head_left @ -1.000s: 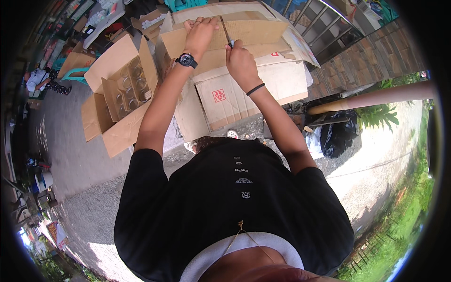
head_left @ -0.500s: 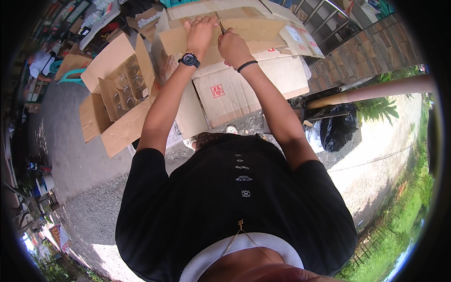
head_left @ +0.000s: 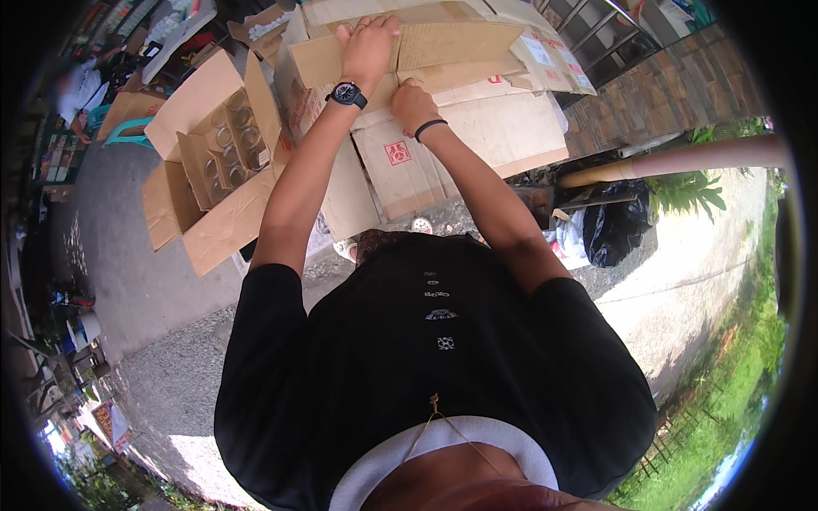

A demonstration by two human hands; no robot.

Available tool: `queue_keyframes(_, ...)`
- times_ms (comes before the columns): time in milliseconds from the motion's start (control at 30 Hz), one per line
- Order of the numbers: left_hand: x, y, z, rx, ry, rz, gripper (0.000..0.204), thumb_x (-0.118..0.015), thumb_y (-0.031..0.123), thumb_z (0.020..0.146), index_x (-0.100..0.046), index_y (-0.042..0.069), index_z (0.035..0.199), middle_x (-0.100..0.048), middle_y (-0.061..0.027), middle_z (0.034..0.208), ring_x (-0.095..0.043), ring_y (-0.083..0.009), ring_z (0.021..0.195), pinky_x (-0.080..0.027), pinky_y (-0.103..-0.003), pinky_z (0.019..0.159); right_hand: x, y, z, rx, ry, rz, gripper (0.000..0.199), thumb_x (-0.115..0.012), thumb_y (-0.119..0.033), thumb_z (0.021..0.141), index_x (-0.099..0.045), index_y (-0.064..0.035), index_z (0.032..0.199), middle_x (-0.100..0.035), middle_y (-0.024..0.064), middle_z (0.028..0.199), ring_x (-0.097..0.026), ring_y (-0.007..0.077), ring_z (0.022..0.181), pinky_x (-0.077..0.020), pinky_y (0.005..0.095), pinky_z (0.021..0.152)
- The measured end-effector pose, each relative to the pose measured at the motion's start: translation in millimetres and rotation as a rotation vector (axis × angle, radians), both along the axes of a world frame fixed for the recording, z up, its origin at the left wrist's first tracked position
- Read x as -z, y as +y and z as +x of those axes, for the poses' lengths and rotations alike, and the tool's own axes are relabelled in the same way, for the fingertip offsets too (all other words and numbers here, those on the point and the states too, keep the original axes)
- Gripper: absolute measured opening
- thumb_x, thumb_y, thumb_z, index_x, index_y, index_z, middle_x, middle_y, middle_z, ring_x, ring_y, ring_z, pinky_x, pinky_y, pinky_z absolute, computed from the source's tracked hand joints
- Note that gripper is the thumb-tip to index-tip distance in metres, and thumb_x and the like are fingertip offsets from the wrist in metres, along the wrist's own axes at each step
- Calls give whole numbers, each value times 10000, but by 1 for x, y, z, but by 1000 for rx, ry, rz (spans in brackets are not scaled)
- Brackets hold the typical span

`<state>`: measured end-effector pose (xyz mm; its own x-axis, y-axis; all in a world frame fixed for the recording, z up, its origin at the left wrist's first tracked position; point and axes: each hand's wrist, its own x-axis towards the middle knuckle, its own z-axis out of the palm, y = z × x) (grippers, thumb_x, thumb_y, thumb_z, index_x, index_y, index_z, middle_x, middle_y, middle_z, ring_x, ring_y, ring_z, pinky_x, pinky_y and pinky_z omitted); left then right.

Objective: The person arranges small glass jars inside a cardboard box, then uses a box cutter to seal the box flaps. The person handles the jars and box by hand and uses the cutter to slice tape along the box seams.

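A long folded piece of brown cardboard (head_left: pixel 464 44) lies across a large closed carton (head_left: pixel 486 128). My left hand (head_left: pixel 368 49), with a black watch at its wrist, grips the piece, its fingers over the far edge. My right hand (head_left: pixel 414 109) is closed just below a slit that runs down the cardboard, near the near edge. It is wrapped round a slim cutter, which my fingers now hide almost wholly.
Left of the carton stands an open cardboard box (head_left: pixel 209 247) with dividers and several clear glass jars (head_left: pixel 230 156). A metal railing (head_left: pixel 609 34) and a tiled wall (head_left: pixel 673 94) are to the right, near a pipe (head_left: pixel 682 160) and a black plastic bag (head_left: pixel 615 230).
My right hand has come toward me, down along the cardboard, and a slit shows where it passed. The dark tool tip above it is out of sight. My left hand stays on the piece.
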<state>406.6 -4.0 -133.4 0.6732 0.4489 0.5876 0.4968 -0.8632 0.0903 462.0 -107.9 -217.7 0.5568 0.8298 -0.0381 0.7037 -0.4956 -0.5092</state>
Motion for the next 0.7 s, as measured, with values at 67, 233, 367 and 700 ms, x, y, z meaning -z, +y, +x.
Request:
queue_keyframes(67,-19,3,-5,-19,-20,23,214,-516,117,916,-623,62,1094,-656,-146,1018,-625,-333,963,-448,-463,825,3,-5,-6,-4,-46,-31,266,-458,-165,918,-513,69,1032,-696,249,910,-712,377,841,-586,439,699)
queue_keyframes(233,-61,32,-29,97,-372,-127,317,-533,155,944,-580,17,1225,-663,-238,1002,-643,-373,926,-485,-472,825,-26,-12,16,-98,34,-6,282,-435,-194,952,-517,70,1008,-693,240,810,-713,379,761,-588,443,647)
queue_keyframes(367,-114,-4,-64,-124,-433,-610,367,-596,162,947,-528,-23,1256,-633,-227,988,-601,-368,928,-461,-425,839,-103,-47,18,-39,355,158,311,-424,-241,996,-495,58,945,-649,222,644,-695,357,631,-568,447,548)
queue_keyframes(700,-39,-2,-49,112,-427,-335,218,-535,128,982,-581,77,1190,-537,-158,1081,-563,-349,972,-461,-413,854,-134,-45,-5,-132,-58,446,303,-494,-262,983,-471,35,928,-613,248,606,-638,435,585,-521,504,526)
